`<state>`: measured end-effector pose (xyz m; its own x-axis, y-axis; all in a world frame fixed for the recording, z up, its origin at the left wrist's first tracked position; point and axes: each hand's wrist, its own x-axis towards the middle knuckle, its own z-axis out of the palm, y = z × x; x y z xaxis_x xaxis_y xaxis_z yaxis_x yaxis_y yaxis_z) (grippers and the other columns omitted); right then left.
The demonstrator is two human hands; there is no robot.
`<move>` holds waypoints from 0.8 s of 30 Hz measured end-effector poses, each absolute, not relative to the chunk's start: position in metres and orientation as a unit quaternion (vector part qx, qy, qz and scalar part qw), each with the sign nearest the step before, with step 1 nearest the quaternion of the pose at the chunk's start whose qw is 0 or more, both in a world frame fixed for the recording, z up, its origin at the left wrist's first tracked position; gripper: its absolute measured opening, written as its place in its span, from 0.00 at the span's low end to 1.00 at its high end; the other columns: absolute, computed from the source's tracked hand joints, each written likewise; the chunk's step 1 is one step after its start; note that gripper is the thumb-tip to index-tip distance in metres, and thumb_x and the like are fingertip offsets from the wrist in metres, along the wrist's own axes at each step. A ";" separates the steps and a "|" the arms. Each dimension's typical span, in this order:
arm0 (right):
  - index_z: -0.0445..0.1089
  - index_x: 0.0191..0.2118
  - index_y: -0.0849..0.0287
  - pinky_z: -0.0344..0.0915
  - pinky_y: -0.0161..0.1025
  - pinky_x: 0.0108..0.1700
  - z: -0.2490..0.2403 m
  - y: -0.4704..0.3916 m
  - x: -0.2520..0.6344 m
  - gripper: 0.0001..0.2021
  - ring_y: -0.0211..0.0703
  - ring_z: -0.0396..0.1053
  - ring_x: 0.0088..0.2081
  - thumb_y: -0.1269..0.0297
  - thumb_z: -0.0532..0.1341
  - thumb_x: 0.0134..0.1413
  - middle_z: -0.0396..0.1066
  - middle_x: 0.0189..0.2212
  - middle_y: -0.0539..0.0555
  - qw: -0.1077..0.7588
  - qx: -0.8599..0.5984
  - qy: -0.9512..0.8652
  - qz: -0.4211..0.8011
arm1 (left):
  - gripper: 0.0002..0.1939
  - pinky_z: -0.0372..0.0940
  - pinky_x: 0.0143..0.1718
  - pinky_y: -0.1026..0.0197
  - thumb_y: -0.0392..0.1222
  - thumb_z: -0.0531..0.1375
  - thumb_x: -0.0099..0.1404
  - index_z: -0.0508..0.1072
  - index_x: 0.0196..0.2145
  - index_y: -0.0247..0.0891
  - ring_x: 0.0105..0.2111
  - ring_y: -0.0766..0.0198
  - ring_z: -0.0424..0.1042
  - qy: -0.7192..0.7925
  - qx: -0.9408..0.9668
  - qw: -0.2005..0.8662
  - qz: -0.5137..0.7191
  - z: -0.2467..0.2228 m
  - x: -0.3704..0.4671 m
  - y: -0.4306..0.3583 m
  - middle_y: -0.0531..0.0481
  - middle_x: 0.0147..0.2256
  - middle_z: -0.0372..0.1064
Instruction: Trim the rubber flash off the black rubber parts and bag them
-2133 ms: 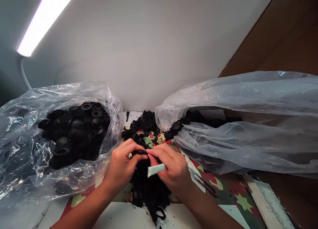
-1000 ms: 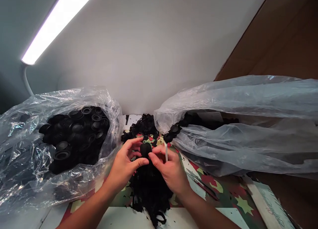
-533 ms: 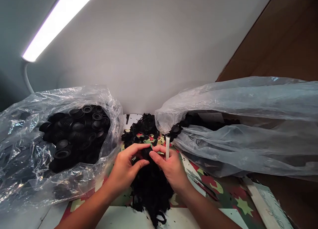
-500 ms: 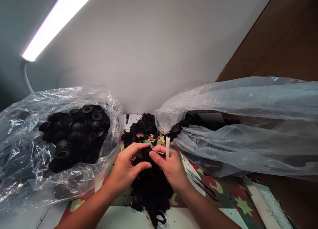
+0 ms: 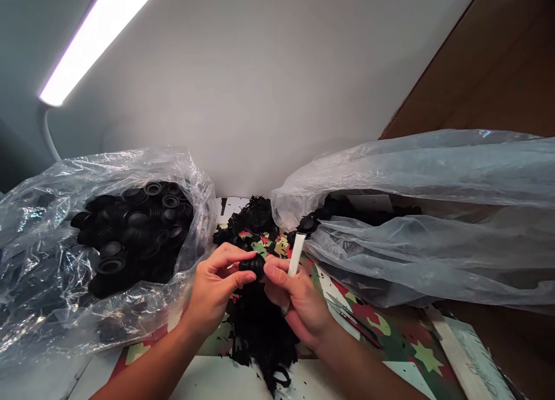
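Between the fingers and thumb of my left hand (image 5: 212, 287) is a small black ribbed rubber boot (image 5: 252, 266), held over the table. My right hand (image 5: 301, 299) is closed around a flat white handle (image 5: 296, 255), which sticks up past the index finger; whatever is at its lower end is hidden by the hand. The right fingertips touch or nearly touch the boot's right side. Below both hands lies a heap of black rubber trimmings (image 5: 260, 325).
A clear plastic bag (image 5: 202, 197) full of black ribbed boots (image 5: 134, 221) lies at left. Another clear bag (image 5: 433, 169) lies at right, black pieces in its mouth. Metal tweezers or scissors (image 5: 355, 322) rest right of my hand. A lit lamp (image 5: 99, 36) hangs upper left.
Both hands have shifted slightly, and the boot has turned and moved a little left and down. The white handle now tilts to the right, with more of it showing.
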<state>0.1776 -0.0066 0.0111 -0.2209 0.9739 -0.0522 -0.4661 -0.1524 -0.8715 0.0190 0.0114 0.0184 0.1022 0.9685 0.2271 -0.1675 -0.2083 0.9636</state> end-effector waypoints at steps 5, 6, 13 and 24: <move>0.73 0.27 0.59 0.47 0.34 0.22 0.011 -0.004 0.183 0.17 0.32 0.50 0.21 0.49 0.68 0.52 0.59 0.21 0.46 0.540 -0.402 -0.507 0.538 | 0.07 0.60 0.27 0.67 0.40 0.74 0.51 0.86 0.31 0.44 0.28 0.68 0.65 0.389 0.563 0.473 0.554 0.016 0.015 0.014 0.52 0.27 0.67; 0.75 0.29 0.58 0.52 0.34 0.24 0.012 -0.004 0.185 0.14 0.35 0.56 0.23 0.51 0.67 0.54 0.64 0.24 0.48 0.560 -0.418 -0.542 0.467 | 0.07 0.60 0.27 0.67 0.40 0.74 0.51 0.86 0.31 0.44 0.27 0.68 0.65 0.400 0.572 0.464 0.546 0.018 0.015 0.013 0.52 0.27 0.66; 0.81 0.34 0.54 0.71 0.41 0.38 0.021 -0.016 0.204 0.31 0.45 0.72 0.37 0.48 0.43 0.72 0.74 0.34 0.56 0.625 -0.402 -0.624 0.241 | 0.08 0.59 0.24 0.65 0.40 0.72 0.52 0.86 0.32 0.44 0.24 0.68 0.63 0.428 0.615 0.454 0.482 0.028 0.014 0.009 0.53 0.27 0.62; 0.74 0.36 0.54 0.74 0.36 0.38 0.023 -0.022 0.199 0.07 0.42 0.78 0.35 0.75 0.66 0.57 0.79 0.32 0.51 0.611 -0.342 -0.701 0.134 | 0.06 0.57 0.23 0.65 0.40 0.72 0.49 0.85 0.28 0.43 0.24 0.67 0.62 0.450 0.607 0.458 0.468 0.029 0.012 0.012 0.54 0.24 0.62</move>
